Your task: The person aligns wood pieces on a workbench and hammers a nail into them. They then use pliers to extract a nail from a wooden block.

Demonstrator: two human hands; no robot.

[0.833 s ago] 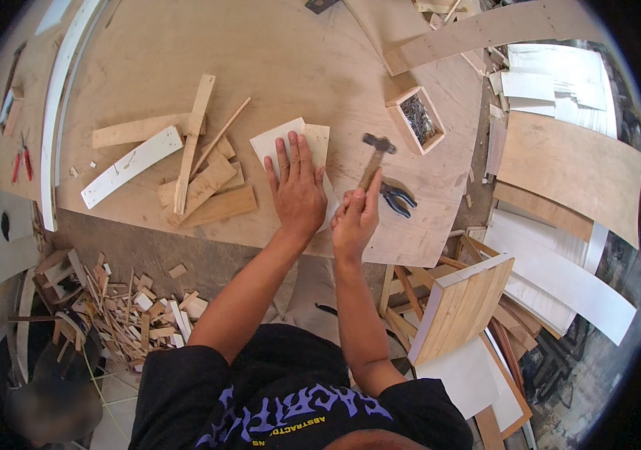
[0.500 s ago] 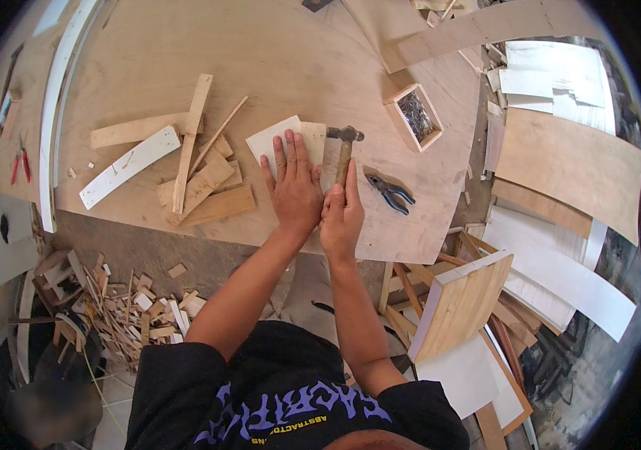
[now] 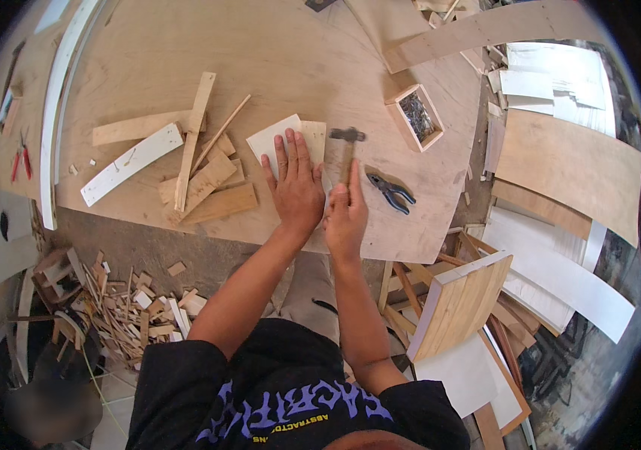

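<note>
My left hand (image 3: 293, 184) lies flat with its fingers out on a white-faced board (image 3: 266, 135), over a paler wood piece (image 3: 314, 136) that shows beyond its fingers. In my right hand (image 3: 346, 219) is a hammer (image 3: 347, 136), gripped by its wooden handle with the index finger stretched along it. The metal head stands just right of the wood pieces, apart from them. Right of that hand lie pliers (image 3: 389, 193) with dark handles. Farther off stands a wooden box (image 3: 433, 139) of nails (image 3: 415, 114).
Left on the wooden worktable (image 3: 260, 67) lie several wood strips (image 3: 212, 180) and a white strip (image 3: 131, 165) with nails in it. Red-handled pliers (image 3: 22, 157) lie at far left. Scrap wood (image 3: 148, 300) covers the floor; a wooden panel (image 3: 461, 306) stands at lower right.
My right hand and the hammer have shifted slightly to the right, away from the wood pieces. My left hand stays in place on the board.
</note>
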